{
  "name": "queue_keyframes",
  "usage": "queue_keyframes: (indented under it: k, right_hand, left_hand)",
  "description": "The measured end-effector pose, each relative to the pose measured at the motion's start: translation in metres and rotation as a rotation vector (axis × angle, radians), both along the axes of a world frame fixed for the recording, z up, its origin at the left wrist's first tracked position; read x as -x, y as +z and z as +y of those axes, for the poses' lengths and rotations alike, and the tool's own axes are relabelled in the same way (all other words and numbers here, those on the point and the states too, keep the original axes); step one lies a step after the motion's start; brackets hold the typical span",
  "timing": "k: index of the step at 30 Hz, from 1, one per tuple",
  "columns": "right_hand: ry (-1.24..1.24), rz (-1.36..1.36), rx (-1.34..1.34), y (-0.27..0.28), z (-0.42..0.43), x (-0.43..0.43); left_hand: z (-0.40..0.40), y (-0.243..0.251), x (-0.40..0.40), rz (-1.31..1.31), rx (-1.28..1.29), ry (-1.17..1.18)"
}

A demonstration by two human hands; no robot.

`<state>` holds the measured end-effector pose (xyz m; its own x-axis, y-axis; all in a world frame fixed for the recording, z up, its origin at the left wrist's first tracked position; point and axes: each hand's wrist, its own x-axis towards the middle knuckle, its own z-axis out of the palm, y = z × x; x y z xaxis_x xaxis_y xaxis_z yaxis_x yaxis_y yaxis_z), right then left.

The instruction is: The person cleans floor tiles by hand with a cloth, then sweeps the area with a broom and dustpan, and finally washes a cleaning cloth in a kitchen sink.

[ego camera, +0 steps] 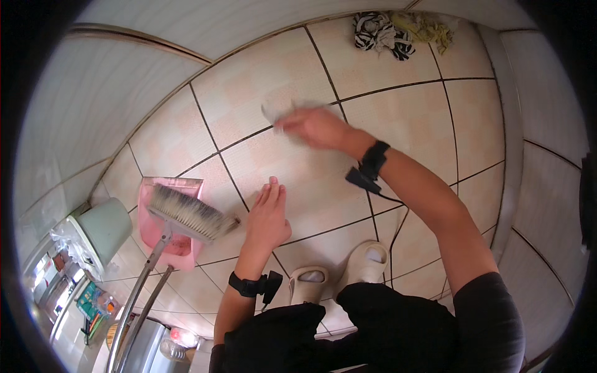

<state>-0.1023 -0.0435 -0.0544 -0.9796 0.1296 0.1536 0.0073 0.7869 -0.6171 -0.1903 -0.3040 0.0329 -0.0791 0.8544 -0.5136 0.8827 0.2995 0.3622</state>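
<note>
My right hand is blurred by motion above the floor tiles. A pale, see-through thing, perhaps thin plastic, shows at its fingers, too smeared to name. My left hand hovers over the tiles with nothing in it, fingers extended and thumb a little apart. To its left, a long-handled broom rests its bristles across a pink dustpan. Some dark debris lies in the pan. Each wrist wears a black strap with a small device.
Beige shoes stand on the tiled floor below me. Crumpled black-and-white cloth and yellowish cloth lie by the far wall. A pale green bin with a plastic liner stands at the left. A black cable hangs near my right arm.
</note>
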Motion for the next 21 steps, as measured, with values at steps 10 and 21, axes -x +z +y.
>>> queue_keyframes:
  k: [10,21]
  right_hand:
    - [0.01,-0.026,0.354,0.037,-0.017,-0.116]
    - [-0.153,-0.201,-0.025,0.009,-0.018,-0.128]
  left_hand:
    - [-0.003,-0.002,0.005,-0.007,-0.034,0.008]
    - [-0.002,-0.004,-0.001,0.027,-0.037,-0.026]
